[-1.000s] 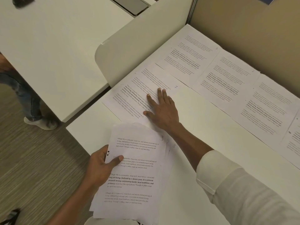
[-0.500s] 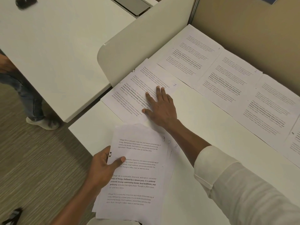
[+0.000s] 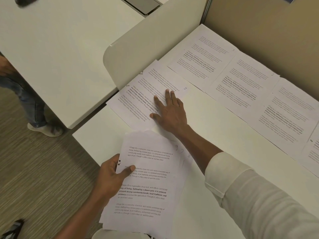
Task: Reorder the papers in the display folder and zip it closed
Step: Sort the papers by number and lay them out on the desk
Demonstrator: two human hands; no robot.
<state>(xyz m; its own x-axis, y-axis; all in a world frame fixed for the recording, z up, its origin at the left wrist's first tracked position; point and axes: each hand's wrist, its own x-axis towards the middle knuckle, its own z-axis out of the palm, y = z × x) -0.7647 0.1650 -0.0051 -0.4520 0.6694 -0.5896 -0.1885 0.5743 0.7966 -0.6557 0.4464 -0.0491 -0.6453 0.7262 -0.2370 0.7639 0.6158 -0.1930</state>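
Observation:
My left hand (image 3: pixel 112 176) grips a stack of printed papers (image 3: pixel 146 187) by its left edge, thumb on top, above the near part of the white desk (image 3: pixel 207 128). My right hand (image 3: pixel 170 112) lies flat with straight fingers on a single sheet marked 7 (image 3: pixel 138 94), pressing it against the desk at the left end. Along the back of the desk lies a row of several printed sheets (image 3: pixel 241 78), side by side. No display folder shows in the head view.
A cream divider panel (image 3: pixel 146 42) stands at the desk's left edge, right beside sheet 7. A beige partition wall (image 3: pixel 267 31) runs behind the row. Another white desk (image 3: pixel 60 49) is at left, with a person's jeans leg and shoe (image 3: pixel 43 126) on the wood floor.
My right hand has slid sheet 7 slightly toward the divider while staying flat on it. My left hand keeps its hold on the stack.

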